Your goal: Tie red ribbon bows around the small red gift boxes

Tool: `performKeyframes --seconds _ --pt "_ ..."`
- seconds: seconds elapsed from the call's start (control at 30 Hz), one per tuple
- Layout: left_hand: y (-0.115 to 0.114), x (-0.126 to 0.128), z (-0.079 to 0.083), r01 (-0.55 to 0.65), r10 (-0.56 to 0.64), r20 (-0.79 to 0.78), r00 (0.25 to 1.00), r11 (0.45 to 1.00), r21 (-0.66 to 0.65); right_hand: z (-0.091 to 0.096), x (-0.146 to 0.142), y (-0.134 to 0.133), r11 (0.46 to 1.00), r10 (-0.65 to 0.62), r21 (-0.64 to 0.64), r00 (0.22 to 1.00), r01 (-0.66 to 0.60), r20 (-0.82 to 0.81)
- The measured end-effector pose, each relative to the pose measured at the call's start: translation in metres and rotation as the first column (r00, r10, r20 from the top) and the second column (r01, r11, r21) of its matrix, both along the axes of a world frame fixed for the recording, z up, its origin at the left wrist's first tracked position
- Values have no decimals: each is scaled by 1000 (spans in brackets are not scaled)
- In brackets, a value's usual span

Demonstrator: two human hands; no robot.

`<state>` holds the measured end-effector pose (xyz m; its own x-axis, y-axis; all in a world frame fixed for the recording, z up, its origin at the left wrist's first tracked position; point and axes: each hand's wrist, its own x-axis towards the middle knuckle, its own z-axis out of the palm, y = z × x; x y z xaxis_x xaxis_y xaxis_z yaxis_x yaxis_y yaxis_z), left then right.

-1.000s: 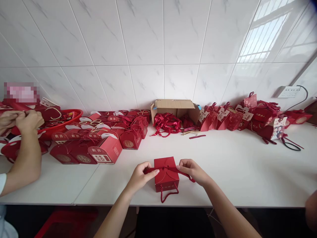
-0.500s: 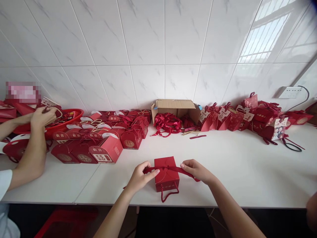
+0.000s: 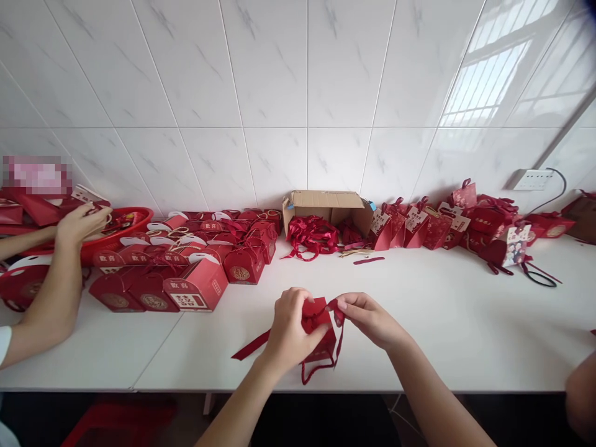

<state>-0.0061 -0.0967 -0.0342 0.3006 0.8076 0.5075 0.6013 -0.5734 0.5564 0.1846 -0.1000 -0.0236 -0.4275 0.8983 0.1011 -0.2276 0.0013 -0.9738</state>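
A small red gift box (image 3: 323, 343) stands on the white table in front of me, a twisted red cord handle (image 3: 318, 370) hanging from its near side. My left hand (image 3: 293, 326) is curled over the box's left part and top, thumb toward the near right; it hides much of the lid and the knot. From beneath this hand a red ribbon tail (image 3: 251, 345) runs out to the left. At the box's right, my right hand (image 3: 367, 315) pinches the other part of the red ribbon (image 3: 341, 323), raised in a bend, its end dangling down.
Red boxes (image 3: 195, 282) stand in rows at left. Beyond them, a co-worker's hand (image 3: 81, 223) is over a red basin (image 3: 139, 217). At the wall, a cardboard box (image 3: 326, 198) holds red ribbons (image 3: 310, 236). More red gift packages (image 3: 435, 226) line the back right, below a power strip (image 3: 533, 180).
My left hand has moved right, from the ribbon's left end onto the box. My right hand has shifted slightly left and lifted the ribbon into a bend. The view has shifted slightly.
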Motion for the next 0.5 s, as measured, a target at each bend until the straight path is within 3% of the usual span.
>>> performKeyframes --seconds 0.1,0.23,0.37,0.5 --pt "8 7 -2 -98 94 47 994 991 92 2 -1 -2 998 -66 13 996 65 62" --pt "17 -1 -6 -195 181 102 978 968 158 -8 2 0 990 -139 37 949 134 284" --pt "17 -4 -7 -194 179 95 979 964 182 -18 -11 6 964 -236 217 867 153 439" --pt "14 -6 -1 -151 142 73 987 979 140 -23 -31 11 947 -232 300 886 113 402"
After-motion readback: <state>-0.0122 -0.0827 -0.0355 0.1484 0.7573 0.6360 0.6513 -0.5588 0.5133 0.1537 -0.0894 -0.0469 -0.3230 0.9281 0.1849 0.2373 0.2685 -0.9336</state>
